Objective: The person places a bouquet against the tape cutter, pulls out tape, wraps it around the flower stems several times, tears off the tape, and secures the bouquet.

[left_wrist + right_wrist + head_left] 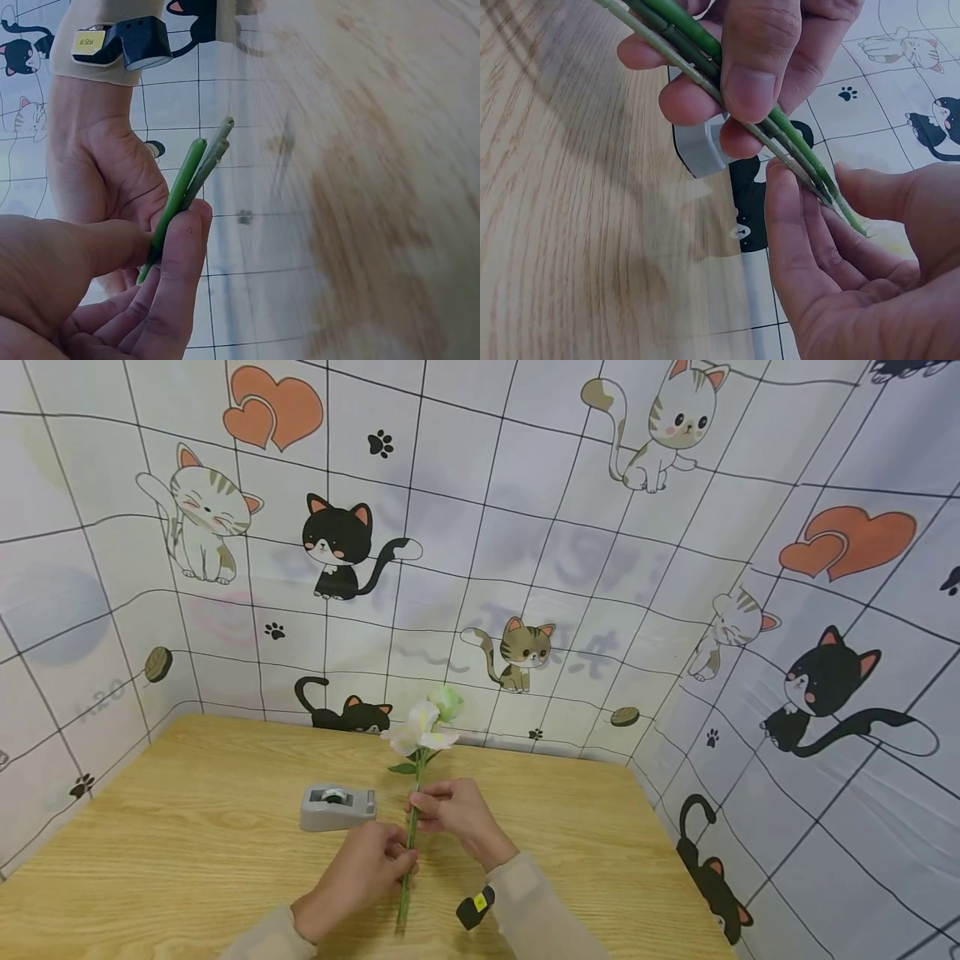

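A small bunch of flowers (422, 727), with white-pink petals, a pale green bloom and a few leaves, is held upright over the table. My left hand (372, 862) pinches its green stems (180, 184) low down, thumb against fingers, and the cut ends stick out past the fingertips. Higher up, just below the leaves, my right hand (457, 814) holds the same stems between thumb and fingers. Several stems lie side by side in the right wrist view, with the right hand (855, 262) around them and the left thumb (757, 75) pressing on them.
A grey tape dispenser (337, 807) with a roll in it stands on the wooden table (202, 827), left of the flowers. Cat-printed sheeting (450, 568) rises behind the table and along its sides. A black camera (476, 907) sits at the right wrist.
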A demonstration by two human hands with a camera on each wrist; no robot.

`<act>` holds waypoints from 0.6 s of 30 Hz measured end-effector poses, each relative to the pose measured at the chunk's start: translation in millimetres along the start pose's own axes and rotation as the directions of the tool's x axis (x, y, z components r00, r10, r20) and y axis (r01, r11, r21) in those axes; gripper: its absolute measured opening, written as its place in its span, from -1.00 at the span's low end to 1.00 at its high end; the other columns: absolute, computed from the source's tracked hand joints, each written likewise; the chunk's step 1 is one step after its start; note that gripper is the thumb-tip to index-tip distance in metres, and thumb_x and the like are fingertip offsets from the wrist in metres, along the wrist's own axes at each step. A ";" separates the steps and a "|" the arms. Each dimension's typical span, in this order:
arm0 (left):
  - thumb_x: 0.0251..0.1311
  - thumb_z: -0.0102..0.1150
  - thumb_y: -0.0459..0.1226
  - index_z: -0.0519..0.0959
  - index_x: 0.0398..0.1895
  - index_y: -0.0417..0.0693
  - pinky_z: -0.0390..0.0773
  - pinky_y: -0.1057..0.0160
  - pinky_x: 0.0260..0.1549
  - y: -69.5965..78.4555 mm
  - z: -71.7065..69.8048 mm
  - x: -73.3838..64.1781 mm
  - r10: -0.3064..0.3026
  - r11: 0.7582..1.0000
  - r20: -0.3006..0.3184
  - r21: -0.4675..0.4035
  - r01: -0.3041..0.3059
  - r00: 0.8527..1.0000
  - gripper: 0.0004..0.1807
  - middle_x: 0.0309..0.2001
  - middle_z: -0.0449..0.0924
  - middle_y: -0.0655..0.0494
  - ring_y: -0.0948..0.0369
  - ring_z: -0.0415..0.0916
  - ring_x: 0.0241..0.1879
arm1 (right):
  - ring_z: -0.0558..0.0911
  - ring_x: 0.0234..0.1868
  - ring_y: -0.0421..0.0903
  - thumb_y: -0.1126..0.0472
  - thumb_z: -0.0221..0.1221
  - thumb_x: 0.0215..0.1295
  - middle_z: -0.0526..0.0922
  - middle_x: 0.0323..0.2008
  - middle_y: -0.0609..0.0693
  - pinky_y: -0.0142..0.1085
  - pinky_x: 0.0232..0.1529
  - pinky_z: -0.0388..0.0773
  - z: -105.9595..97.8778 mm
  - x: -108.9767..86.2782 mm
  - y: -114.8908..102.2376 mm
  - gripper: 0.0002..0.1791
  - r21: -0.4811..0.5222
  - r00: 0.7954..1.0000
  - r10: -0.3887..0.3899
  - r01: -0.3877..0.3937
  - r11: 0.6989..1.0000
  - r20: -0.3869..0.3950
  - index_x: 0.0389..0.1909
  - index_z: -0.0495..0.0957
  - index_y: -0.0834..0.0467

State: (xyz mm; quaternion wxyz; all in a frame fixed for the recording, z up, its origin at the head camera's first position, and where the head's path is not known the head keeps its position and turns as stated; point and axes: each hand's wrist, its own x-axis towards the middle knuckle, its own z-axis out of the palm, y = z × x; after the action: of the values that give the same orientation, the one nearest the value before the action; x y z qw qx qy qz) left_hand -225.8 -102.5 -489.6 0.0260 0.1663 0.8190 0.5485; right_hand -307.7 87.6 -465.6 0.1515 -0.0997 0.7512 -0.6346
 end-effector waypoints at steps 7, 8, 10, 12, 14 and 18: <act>0.44 0.53 -0.46 0.80 -0.27 -0.27 0.67 0.40 -0.57 5.5 5.7 1.9 0.041 0.987 -0.090 0.160 -0.026 0.995 -0.92 -0.45 0.86 0.08 0.30 0.72 -0.53 | 0.93 -0.24 -0.10 0.08 0.42 0.71 0.92 -0.03 0.27 -0.07 0.00 0.97 1.5 -0.6 -4.8 -0.60 -0.011 0.996 -0.007 0.006 1.000 -0.085 0.20 0.81 0.37; 0.41 0.54 -0.45 0.79 -0.30 -0.23 0.64 0.41 -0.57 6.1 6.4 2.3 0.048 0.980 -0.109 0.196 -0.026 0.993 -0.89 -0.47 0.85 0.10 0.32 0.69 -0.55 | 0.92 -0.25 -0.10 0.08 0.43 0.70 0.92 -0.05 0.26 -0.06 -0.01 0.97 2.3 -0.4 -6.2 -0.59 -0.010 0.995 -0.007 0.006 1.000 -0.095 0.20 0.80 0.38; 0.35 0.57 -0.45 0.77 -0.37 -0.18 0.59 0.41 -0.58 7.4 7.5 3.1 0.060 0.964 -0.146 0.263 -0.020 0.987 -0.85 -0.50 0.83 0.13 0.35 0.64 -0.56 | 0.92 -0.27 -0.10 0.08 0.43 0.70 0.91 -0.08 0.25 -0.05 -0.02 0.97 4.0 0.5 -7.9 -0.58 -0.026 0.994 -0.013 0.010 1.000 -0.109 0.19 0.80 0.40; 0.31 0.58 -0.46 0.76 -0.40 -0.16 0.57 0.42 -0.56 8.5 8.4 4.1 0.062 0.950 -0.171 0.314 -0.006 0.983 -0.84 -0.52 0.82 0.14 0.37 0.62 -0.55 | 0.91 -0.29 -0.11 0.08 0.44 0.69 0.91 -0.08 0.26 -0.04 -0.02 0.98 5.9 1.5 -9.0 -0.59 -0.039 0.993 -0.015 0.010 0.999 -0.121 0.17 0.80 0.41; 0.29 0.57 -0.46 0.75 -0.41 -0.16 0.57 0.41 -0.56 9.5 9.1 5.0 0.055 0.941 -0.177 0.339 0.009 0.983 -0.83 -0.53 0.81 0.14 0.37 0.62 -0.55 | 0.90 -0.31 -0.14 0.11 0.45 0.68 0.92 -0.07 0.26 -0.05 -0.03 0.98 8.1 2.2 -10.0 -0.62 -0.047 0.991 -0.014 0.008 0.999 -0.130 0.14 0.81 0.40; 0.31 0.57 -0.45 0.75 -0.40 -0.17 0.57 0.40 -0.57 11.5 9.6 5.9 0.034 0.933 -0.171 0.360 0.031 0.985 -0.84 -0.53 0.81 0.12 0.35 0.64 -0.55 | 0.87 -0.35 -0.17 0.17 0.45 0.66 0.93 -0.08 0.26 -0.10 -0.09 0.97 11.3 3.4 -10.1 -0.70 -0.057 0.989 -0.015 0.007 0.998 -0.145 0.07 0.84 0.37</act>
State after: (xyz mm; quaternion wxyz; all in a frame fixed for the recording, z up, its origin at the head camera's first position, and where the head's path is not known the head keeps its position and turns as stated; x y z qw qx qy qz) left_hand -226.4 -88.3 -482.2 -0.0774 0.1202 0.9047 0.4013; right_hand -307.3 74.3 -457.7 0.0899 -0.0617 0.7771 -0.6198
